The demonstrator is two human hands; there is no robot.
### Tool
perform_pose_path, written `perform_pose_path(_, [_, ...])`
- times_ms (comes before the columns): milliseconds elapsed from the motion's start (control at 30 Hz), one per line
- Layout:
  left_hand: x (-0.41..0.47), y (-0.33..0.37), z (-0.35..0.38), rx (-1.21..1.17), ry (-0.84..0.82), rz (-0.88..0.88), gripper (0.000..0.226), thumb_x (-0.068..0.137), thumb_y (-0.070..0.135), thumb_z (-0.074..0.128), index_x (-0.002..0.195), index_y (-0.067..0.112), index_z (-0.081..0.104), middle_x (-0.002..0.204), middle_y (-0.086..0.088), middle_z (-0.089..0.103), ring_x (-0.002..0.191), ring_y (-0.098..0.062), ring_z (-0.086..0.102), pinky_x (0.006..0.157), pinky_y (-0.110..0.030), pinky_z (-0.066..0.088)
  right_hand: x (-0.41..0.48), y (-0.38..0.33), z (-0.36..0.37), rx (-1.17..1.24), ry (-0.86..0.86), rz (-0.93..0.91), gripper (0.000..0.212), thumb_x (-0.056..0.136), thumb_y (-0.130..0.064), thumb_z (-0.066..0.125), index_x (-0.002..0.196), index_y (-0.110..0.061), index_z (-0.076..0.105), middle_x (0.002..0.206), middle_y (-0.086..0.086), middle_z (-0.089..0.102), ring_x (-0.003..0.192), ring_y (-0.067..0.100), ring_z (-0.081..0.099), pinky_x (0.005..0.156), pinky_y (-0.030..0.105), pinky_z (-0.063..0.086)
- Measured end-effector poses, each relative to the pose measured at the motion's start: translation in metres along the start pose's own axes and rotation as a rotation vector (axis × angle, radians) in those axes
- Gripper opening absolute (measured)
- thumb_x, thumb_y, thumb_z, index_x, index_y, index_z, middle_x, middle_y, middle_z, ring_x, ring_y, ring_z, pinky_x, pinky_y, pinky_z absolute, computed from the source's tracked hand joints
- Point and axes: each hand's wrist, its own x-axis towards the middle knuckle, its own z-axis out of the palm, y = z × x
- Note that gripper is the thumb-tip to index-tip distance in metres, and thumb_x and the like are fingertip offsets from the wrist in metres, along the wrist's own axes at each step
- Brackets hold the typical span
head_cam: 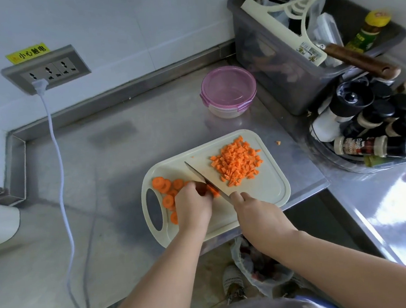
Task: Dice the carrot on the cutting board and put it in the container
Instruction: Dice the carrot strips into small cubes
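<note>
A cream cutting board (270, 192) lies on the steel counter. A heap of diced carrot (238, 161) sits on its far right part. Several round carrot slices (162, 184) lie at its left end near the handle hole. My left hand (193, 205) holds down carrot pieces (213, 190) with curled fingers, right against the blade. My right hand (251, 211) grips the handle of a knife (200, 175) whose blade points away to the left across the board. The round container (228, 92), clear with a purple lid, stands behind the board.
A grey bin (276, 72) of utensils and a rack of seasoning bottles (372, 125) stand at the right. A white cable (58, 167) runs from the wall socket (46, 70) across the counter's left. One carrot bit (278, 143) lies off the board. A bag (260, 267) sits on the floor.
</note>
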Motion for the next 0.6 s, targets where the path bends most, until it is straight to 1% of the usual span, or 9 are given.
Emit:
perform_pose_path(67, [0.0009,-0.0001,0.0005,-0.009,0.010,-0.023,0.016,0.086,0.018,0.065,0.099,0.010,0.067,0.100,-0.004,0.070,0.096,-0.021,0.063,0.075,-0.023,0.039,-0.0002,-0.0015,-0.0008,0.008,0.000,0.007,0.043,0.084,0.005,0.049,0.121,-0.012,0.038,0.093,0.001,0.042,0.067,0.026,0.055,0.055,0.033,0.045])
perform_pose_path(167, [0.0016,-0.0003,0.0008,-0.014,0.003,-0.040,0.018,0.086,0.019,0.065,0.101,0.010,0.066,0.101,-0.003,0.070,0.097,-0.021,0.062,0.076,-0.024,0.039,0.0004,-0.0031,-0.0017,0.022,-0.003,0.018,0.043,0.085,0.004,0.049,0.124,-0.013,0.037,0.101,0.004,0.049,0.076,0.027,0.062,0.061,0.035,0.052])
perform_pose_path(267, [0.0016,-0.0005,0.0008,-0.026,-0.006,-0.034,0.017,0.085,0.021,0.066,0.100,0.011,0.067,0.099,-0.002,0.070,0.095,-0.020,0.063,0.075,-0.023,0.039,0.0016,-0.0048,-0.0028,0.019,-0.017,0.021,0.043,0.086,0.005,0.048,0.124,-0.012,0.036,0.103,0.005,0.049,0.077,0.027,0.061,0.060,0.033,0.048])
perform_pose_path(400, [0.0027,-0.0010,0.0003,-0.021,-0.009,-0.027,0.019,0.085,0.022,0.067,0.100,0.011,0.067,0.098,-0.002,0.070,0.094,-0.020,0.063,0.073,-0.024,0.039,0.0021,-0.0052,-0.0042,0.005,-0.029,0.017,0.042,0.087,0.005,0.045,0.124,-0.012,0.036,0.099,0.004,0.045,0.074,0.027,0.058,0.059,0.033,0.044])
perform_pose_path(500, [0.0034,-0.0016,0.0003,-0.018,-0.014,-0.036,0.016,0.085,0.021,0.067,0.098,0.012,0.067,0.098,-0.002,0.070,0.095,-0.020,0.063,0.073,-0.023,0.039,0.0034,-0.0040,-0.0059,-0.006,-0.030,0.029,0.043,0.088,0.004,0.044,0.127,-0.012,0.035,0.106,0.005,0.048,0.073,0.026,0.054,0.060,0.033,0.043])
perform_pose_path(600, [0.0036,-0.0016,0.0004,-0.021,-0.019,-0.027,0.015,0.085,0.022,0.067,0.097,0.012,0.067,0.098,-0.001,0.070,0.094,-0.019,0.063,0.074,-0.023,0.040,0.0050,-0.0037,-0.0053,-0.001,-0.038,0.033,0.043,0.089,0.002,0.046,0.127,-0.012,0.035,0.109,0.005,0.050,0.076,0.025,0.057,0.061,0.033,0.047])
